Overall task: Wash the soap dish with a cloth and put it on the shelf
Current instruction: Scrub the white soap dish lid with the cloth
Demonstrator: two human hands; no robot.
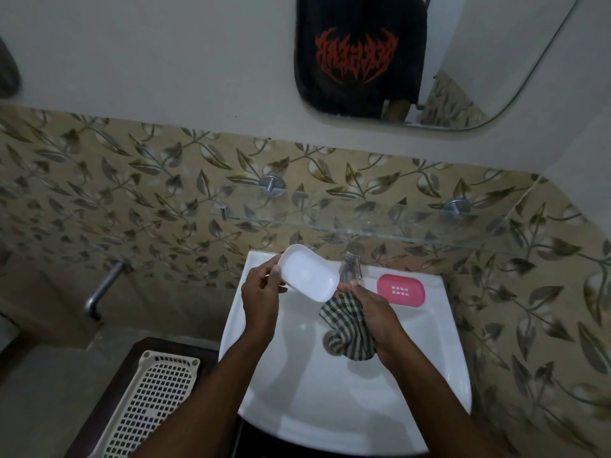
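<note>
two hands busy. left hand [261,292] grips the white soap dish [309,276] over the sink [330,408], just beside the tap [351,269]. right hand [373,322] clutches the checked cloth [344,328]. i read this as mid-wash. next: wipe the dish, then lift it to the glass shelf [396,223].

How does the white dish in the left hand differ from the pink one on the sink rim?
The white dish is held tilted above the basin by the left hand; the pink tray lies flat on the sink rim. The white dish shows no holes; the pink tray has slots. Both are rounded oblongs.
</note>
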